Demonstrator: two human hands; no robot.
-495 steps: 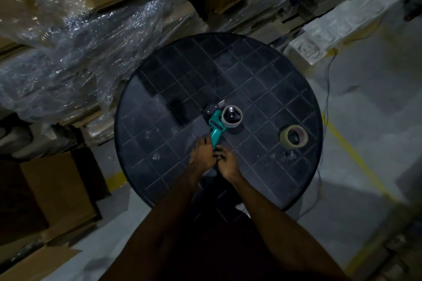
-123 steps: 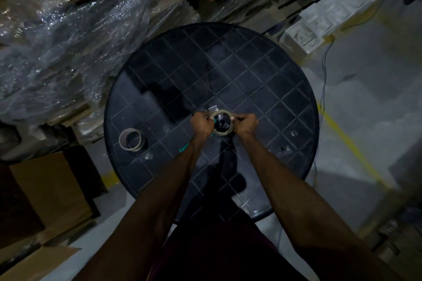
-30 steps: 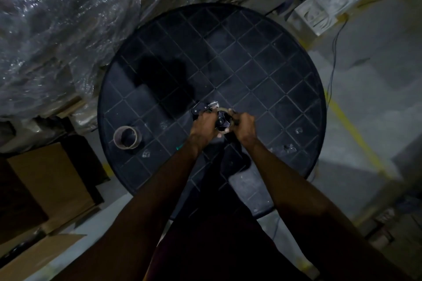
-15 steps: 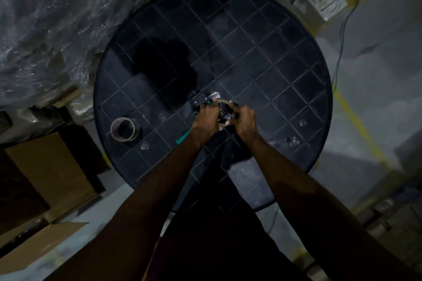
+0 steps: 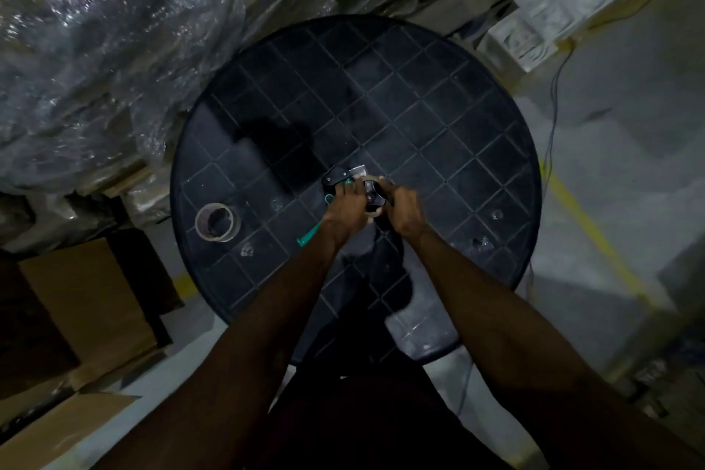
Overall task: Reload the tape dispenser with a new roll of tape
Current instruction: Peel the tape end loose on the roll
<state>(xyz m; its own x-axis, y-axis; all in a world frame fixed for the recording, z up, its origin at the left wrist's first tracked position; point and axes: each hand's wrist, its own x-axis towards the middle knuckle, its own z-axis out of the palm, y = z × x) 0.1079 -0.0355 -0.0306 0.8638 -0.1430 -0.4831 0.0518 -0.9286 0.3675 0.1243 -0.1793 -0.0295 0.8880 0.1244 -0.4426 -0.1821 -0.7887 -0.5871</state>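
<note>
Head view: both hands meet at the middle of the round black table (image 5: 438, 95). Left hand (image 5: 345, 208) is clamped over the teal tape dispenser (image 5: 335, 179), its handle tip showing below the wrist. Right hand (image 5: 404, 208) grips the tape roll (image 5: 372, 198) on the dispenser. 1 spent roll (image 5: 216, 222) sits near the left rim.

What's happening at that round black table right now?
A person is working on a teal-handled tape dispenser lying on the round black table. The left hand and right hand both close around the tape roll sitting at the dispenser's hub, apparently seating it. Another roll lies alone near the table's left edge.
</note>
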